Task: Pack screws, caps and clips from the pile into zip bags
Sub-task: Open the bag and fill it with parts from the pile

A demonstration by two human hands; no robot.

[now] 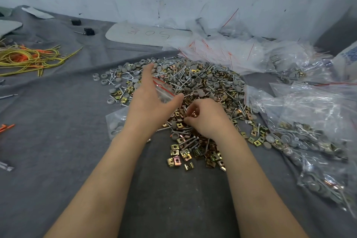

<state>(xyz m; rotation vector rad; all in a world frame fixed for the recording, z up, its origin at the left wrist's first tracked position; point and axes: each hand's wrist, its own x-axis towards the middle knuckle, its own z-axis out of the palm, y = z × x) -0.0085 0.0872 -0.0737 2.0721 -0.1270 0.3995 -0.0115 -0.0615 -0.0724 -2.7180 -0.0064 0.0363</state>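
Starting at the far left, a tangle of yellow wires (29, 58) lies on the grey-covered worktop (58, 112), well apart from the work.

The left hand (149, 100) reaches over the near-left edge of the pile (202, 81). Its fingers (148, 71) are stretched almost straight and the thumb is spread wide. 1 clear zip bag (164, 90) sits in the fork between them. Motion blur hides whether it is pinched or only resting there. The bag's red zip strip runs slantwise, from near the fingers down towards the thumb tip.

Just right of that thumb, the right hand (207, 117) has its fingers curled tight, pinching a few brass-coloured clips (194, 114) over the pile's near side. Past its knuckles lie grey caps (201, 93), and beyond them screws (216, 67).

The relation that matters is short. The bag mouth lies up and to the left of the right fingers, very near them. The right hand is therefore the one placed to feed it, probably by swinging its pinch leftwards across the strip's long line while the left hand holds the mouth open.

Filled bags (301, 137) are heaped at the far right.
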